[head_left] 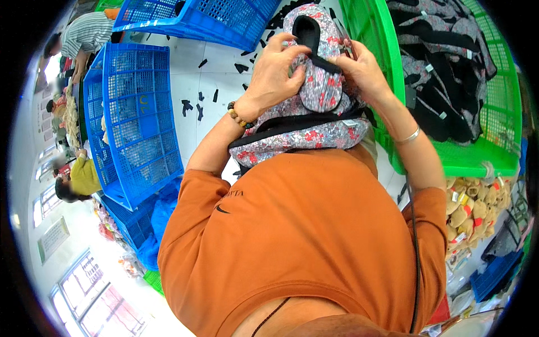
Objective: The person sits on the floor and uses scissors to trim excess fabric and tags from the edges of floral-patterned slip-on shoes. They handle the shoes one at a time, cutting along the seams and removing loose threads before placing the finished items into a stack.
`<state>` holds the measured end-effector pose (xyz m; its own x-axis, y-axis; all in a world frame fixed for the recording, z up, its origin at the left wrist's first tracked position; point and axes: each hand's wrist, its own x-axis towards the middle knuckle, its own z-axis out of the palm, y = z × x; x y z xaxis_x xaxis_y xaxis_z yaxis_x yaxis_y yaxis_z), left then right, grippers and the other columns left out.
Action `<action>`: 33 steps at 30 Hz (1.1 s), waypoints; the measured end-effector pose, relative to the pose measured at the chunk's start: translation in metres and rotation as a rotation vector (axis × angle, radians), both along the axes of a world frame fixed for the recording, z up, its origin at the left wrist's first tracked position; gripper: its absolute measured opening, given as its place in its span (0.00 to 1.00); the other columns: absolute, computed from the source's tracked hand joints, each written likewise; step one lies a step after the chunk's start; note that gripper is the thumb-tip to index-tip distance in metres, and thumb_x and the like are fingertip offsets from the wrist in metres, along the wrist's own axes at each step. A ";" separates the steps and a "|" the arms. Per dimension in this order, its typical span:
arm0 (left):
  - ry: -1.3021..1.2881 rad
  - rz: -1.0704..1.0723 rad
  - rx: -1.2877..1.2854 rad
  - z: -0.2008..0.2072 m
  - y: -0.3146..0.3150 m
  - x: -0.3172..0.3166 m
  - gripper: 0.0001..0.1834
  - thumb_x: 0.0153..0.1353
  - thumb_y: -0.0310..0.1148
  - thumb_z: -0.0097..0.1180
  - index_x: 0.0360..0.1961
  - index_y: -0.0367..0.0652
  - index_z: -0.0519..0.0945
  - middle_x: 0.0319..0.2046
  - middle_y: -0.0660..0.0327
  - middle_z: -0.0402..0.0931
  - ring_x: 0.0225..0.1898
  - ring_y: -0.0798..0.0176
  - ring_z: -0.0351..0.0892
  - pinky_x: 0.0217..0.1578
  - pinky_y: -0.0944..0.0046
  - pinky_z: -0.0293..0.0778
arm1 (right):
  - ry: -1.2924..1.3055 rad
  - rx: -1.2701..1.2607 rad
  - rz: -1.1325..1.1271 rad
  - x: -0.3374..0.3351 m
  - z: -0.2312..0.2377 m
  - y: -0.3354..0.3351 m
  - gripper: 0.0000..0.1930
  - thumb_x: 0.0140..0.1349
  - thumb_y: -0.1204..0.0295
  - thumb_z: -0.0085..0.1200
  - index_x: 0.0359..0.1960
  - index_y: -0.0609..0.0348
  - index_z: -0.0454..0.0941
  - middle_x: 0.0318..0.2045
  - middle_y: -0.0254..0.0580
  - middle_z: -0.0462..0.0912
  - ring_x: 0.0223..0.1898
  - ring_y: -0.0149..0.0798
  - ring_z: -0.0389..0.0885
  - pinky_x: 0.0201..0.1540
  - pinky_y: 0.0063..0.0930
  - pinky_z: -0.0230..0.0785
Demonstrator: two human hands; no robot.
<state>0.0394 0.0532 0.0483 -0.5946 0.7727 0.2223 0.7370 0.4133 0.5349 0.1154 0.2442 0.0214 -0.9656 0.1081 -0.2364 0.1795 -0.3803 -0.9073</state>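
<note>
A floral slipper in grey, red and white with black trim is held up in front of my body, its black-lined opening toward the far side. My left hand closes on its left side, with fingertips at the opening's edge and the thumb against the upper. On the other side, my right hand pinches the slipper by the black edge; some of its fingers are hidden behind. Beneath it, more matching floral slippers with black edging lie piled on my lap.
At right stands a green crate holding many floral and black slippers. Blue crates stand at left and far ahead. Black scraps litter the pale floor. Tan slippers are heaped at lower right. Two other people are at far left.
</note>
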 end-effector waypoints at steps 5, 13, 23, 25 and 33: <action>-0.049 -0.190 0.075 -0.003 0.000 -0.007 0.18 0.42 0.29 0.54 0.38 0.39 0.76 0.44 0.53 0.72 0.46 0.51 0.70 0.47 0.58 0.67 | -0.037 0.043 -0.007 0.002 0.002 0.001 0.14 0.52 0.75 0.56 0.40 0.65 0.73 0.28 0.33 0.78 0.24 0.21 0.74 0.24 0.16 0.67; -0.442 -0.328 -0.121 0.012 0.001 -0.020 0.22 0.45 0.37 0.58 0.40 0.35 0.73 0.42 0.54 0.72 0.44 0.56 0.71 0.47 0.62 0.65 | -0.075 -0.007 0.038 0.005 0.003 -0.004 0.22 0.54 0.74 0.58 0.51 0.65 0.67 0.26 0.28 0.72 0.24 0.20 0.69 0.25 0.14 0.62; -0.530 -0.351 0.025 0.032 0.003 0.004 0.26 0.47 0.34 0.67 0.48 0.36 0.76 0.38 0.57 0.80 0.38 0.69 0.78 0.41 0.70 0.73 | 0.178 0.317 0.037 0.003 -0.015 0.000 0.18 0.52 0.77 0.55 0.46 0.65 0.72 0.32 0.34 0.75 0.25 0.19 0.66 0.27 0.14 0.60; -0.538 -0.402 0.013 0.030 0.002 0.000 0.24 0.49 0.31 0.65 0.48 0.35 0.75 0.40 0.58 0.80 0.38 0.70 0.78 0.42 0.70 0.73 | 0.340 0.355 0.088 0.005 0.006 0.004 0.19 0.51 0.80 0.51 0.48 0.63 0.73 0.36 0.32 0.76 0.26 0.18 0.65 0.27 0.13 0.59; -0.167 -0.336 0.101 0.041 0.003 0.002 0.14 0.44 0.28 0.62 0.37 0.43 0.82 0.26 0.56 0.79 0.25 0.59 0.78 0.28 0.66 0.72 | 0.487 0.367 0.323 0.009 0.016 0.012 0.19 0.46 0.83 0.47 0.43 0.60 0.73 0.37 0.28 0.75 0.25 0.19 0.61 0.27 0.12 0.57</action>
